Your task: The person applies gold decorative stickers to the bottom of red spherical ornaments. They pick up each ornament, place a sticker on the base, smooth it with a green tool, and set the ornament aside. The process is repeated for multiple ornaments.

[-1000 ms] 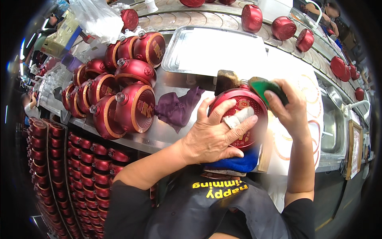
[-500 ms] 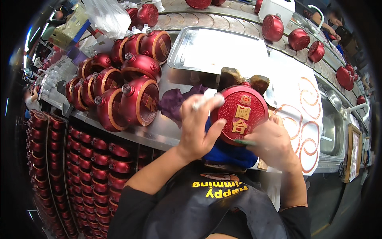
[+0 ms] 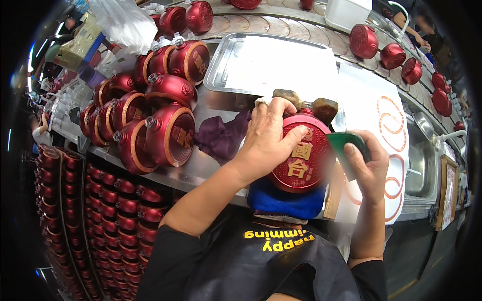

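A round, flat red bottle [image 3: 300,163] with raised gold characters lies face up, its lower part on a folded blue cloth [image 3: 286,201]. My left hand [image 3: 271,133] grips its upper left side, the thumb laid on the face and the fingers curled at the far edge. A white covering shows at one fingertip. My right hand [image 3: 370,163] is closed round a flat green scraper [image 3: 345,143], raised just right of the bottle. Two worn brown blocks [image 3: 325,109] flank the bottle's neck end. A crumpled purple cloth [image 3: 218,135] lies left of my left hand.
Several red bottles [image 3: 170,133] cluster at the left, with racks of more [image 3: 113,215] below. Behind is a metal tray [image 3: 217,65] with white paper. At right, a sheet [image 3: 369,95] bears curved orange-red strips [image 3: 391,123]. Beyond run a conveyor [image 3: 261,22] carrying bottles and a sink [image 3: 419,175].
My right hand has lifted the scraper off the bottle's lower right edge and moved right. My left hand has come down onto the bottle's upper left side.
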`<state>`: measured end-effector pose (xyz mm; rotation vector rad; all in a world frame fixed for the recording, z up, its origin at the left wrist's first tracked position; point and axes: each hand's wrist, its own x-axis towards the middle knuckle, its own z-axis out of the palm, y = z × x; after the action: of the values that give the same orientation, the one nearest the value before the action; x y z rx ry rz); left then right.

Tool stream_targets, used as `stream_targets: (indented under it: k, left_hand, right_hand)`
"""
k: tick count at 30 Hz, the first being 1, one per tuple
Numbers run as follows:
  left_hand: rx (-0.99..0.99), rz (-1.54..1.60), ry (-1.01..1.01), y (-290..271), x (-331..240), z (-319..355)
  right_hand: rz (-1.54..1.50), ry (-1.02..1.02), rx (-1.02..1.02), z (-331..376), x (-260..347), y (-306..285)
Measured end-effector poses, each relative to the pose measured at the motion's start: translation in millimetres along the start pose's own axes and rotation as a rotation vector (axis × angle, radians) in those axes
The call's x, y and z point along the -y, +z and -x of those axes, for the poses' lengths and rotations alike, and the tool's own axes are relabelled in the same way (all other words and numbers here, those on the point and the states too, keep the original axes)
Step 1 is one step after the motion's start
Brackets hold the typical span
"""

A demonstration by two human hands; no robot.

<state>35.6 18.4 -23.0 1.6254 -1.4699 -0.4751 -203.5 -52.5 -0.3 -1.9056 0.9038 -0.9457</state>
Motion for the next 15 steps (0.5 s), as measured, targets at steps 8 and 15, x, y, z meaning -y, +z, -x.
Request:
stream_targets:
  k: [8, 15]
  left_hand:
    - [0.022, -0.095, -0.028, -1.5, -7.2, -0.6]
    - [0.038, -0.039, 0.020, -4.8, -5.5, -2.0]
  right_hand:
    - [0.052, -0.024, 0.194, -35.2, 7.0, -0.7]
    - [0.017, 0.052, 0.252, -42.9, 7.5, -5.0]
